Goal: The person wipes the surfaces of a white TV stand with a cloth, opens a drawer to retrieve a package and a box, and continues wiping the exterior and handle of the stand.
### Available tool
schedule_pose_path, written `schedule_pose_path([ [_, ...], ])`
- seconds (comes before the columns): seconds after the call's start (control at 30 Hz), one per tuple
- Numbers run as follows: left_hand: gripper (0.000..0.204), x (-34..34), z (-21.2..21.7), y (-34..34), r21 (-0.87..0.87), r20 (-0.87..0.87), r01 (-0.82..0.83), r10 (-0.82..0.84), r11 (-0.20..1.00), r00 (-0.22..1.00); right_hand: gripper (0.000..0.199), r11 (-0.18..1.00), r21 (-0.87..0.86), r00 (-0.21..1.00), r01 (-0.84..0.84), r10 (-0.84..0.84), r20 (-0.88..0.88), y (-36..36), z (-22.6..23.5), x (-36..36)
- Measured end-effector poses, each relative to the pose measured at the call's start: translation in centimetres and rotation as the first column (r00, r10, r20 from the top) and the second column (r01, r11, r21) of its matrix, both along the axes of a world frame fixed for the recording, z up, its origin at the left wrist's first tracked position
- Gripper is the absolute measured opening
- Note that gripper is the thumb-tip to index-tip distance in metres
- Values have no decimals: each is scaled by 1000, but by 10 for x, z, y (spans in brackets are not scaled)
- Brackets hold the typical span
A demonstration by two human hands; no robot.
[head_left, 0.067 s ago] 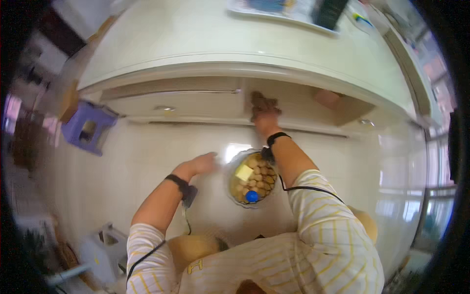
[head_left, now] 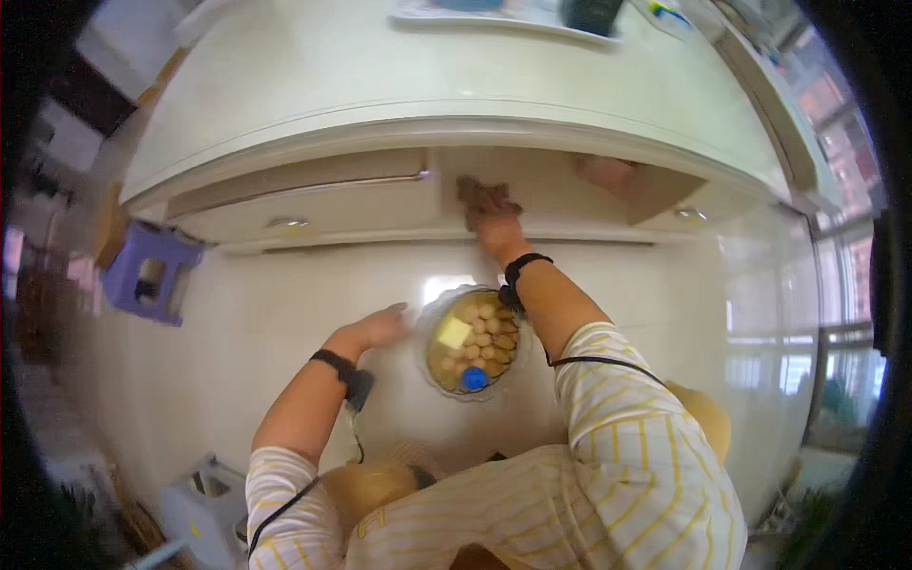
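Upper middle of the head view, right hand: the right hand (head_left: 501, 226) reaches into the open compartment and lies over a bunched brown cloth (head_left: 472, 195), fingers forward; blur hides whether it pinches the cloth or only presses on it.
Cloth: upper middle of the frame, inside the compartment below the white worktop (head_left: 456, 81), folds showing ahead of the fingers and to either side.
Left hand: left of centre, the left hand (head_left: 380, 326) is loosely spread, holding nothing, fingertips just beside the dish.
Dish: centre of the frame, a clear wavy-rimmed dish (head_left: 425, 359) on the glossy floor (head_left: 313, 285), with round tan pieces (head_left: 478, 339), a yellow block (head_left: 454, 332) and a blue ball (head_left: 474, 378).
Compartment: a pink object (head_left: 606, 173) lies at its upper right, well apart from the cloth.
Handling the cloth: probably best under a flat palm with even pressure, loose folds gathered beneath the fingers.
Clearance: the black wristband (head_left: 522, 271) and its attached device overlap the dish's upper right in this view; a raised wrist would likely spare the rim.
Spare hand: the left could steady the dish.
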State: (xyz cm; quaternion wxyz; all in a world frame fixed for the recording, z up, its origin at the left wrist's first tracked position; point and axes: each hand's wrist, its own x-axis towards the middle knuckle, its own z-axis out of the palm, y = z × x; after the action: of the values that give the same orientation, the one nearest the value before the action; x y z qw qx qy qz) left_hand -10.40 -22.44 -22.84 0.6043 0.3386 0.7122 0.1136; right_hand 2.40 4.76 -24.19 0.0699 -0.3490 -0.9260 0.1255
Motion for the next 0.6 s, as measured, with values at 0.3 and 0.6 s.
schedule_pose_path([
  [0.3,73,24,-47,-2,-194,278,-331,376,923,884,30,962,155,973,227,-230,0,92,-22,199],
  [0.6,49,64,-10,-6,14,482,-361,310,933,820,58,982,-175,990,76,-54,128,7,-6,161],
])
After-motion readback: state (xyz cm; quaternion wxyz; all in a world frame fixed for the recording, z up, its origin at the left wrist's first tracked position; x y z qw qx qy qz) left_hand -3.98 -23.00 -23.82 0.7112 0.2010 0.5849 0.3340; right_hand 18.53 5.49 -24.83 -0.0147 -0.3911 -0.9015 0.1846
